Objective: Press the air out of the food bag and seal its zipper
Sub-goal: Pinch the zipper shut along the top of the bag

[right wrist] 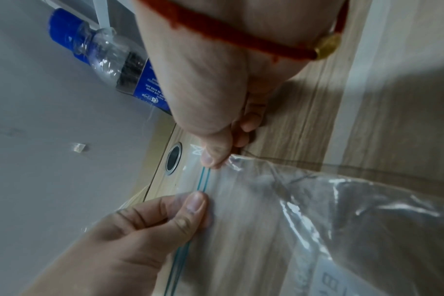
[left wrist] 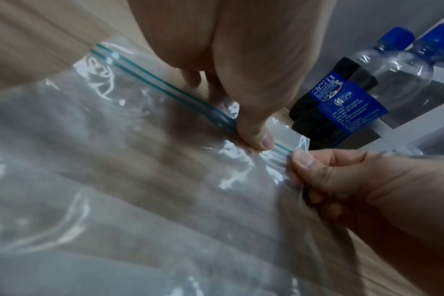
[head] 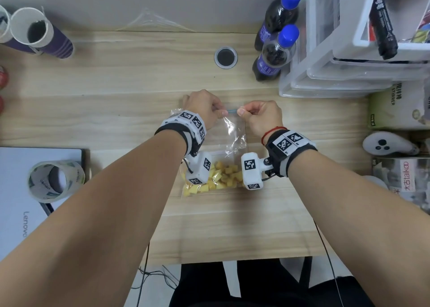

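A clear zip food bag (head: 232, 132) lies flat on the wooden table (head: 116, 74), with yellow food cubes (head: 221, 176) bunched at its near end. Its teal zipper strip (head: 231, 111) runs along the far edge. My left hand (head: 220, 111) pinches the zipper between thumb and fingers, just left of a short exposed stretch. My right hand (head: 242, 112) pinches it close by, near the bag's right end. In the left wrist view the left thumb (left wrist: 256, 136) sits on the zipper strip (left wrist: 165, 84) a little way from the right thumb (left wrist: 302, 160). The right wrist view shows the zipper (right wrist: 203, 180) between both thumbs.
Two blue-capped bottles (head: 277, 51) and clear plastic drawers (head: 325, 69) stand at the back right. Paper cups (head: 41, 32) lie at the back left. A tape roll (head: 55, 181) sits on a laptop (head: 23, 202) at the left. A cable hole (head: 225, 57) lies beyond the bag, a white controller (head: 384, 145) to the right.
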Tool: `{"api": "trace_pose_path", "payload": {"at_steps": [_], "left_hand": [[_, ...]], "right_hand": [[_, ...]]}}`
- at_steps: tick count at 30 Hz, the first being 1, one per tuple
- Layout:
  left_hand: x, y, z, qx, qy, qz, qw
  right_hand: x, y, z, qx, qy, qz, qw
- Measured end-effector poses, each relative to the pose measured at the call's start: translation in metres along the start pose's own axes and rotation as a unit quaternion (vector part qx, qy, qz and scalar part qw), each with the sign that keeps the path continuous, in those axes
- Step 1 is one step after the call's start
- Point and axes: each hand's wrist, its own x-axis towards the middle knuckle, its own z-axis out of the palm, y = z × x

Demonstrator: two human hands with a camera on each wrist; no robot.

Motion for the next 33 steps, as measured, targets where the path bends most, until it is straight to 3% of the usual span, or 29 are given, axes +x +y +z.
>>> {"api": "trace_pose_path", "payload": {"at_steps": [16,21,33], "left_hand": [[-0.001,-0.006,0.004,-0.017,0.010,-0.026,0.999],[-0.002,-0.006,0.005,-0.018,0.000,0.007,1.000],[0.000,-0.008,0.002,-0.024,0.003,0.009,1.000]], "right_hand": [[0.000,0.000,-0.002,-0.004,0.004,-0.003,1.000],[0.000,-0.005,0.000,-0.008,-0.062,-0.021,0.998],[0.006,-0.013,0.012,-0.157,-0.035,-0.049,0.986]]}}
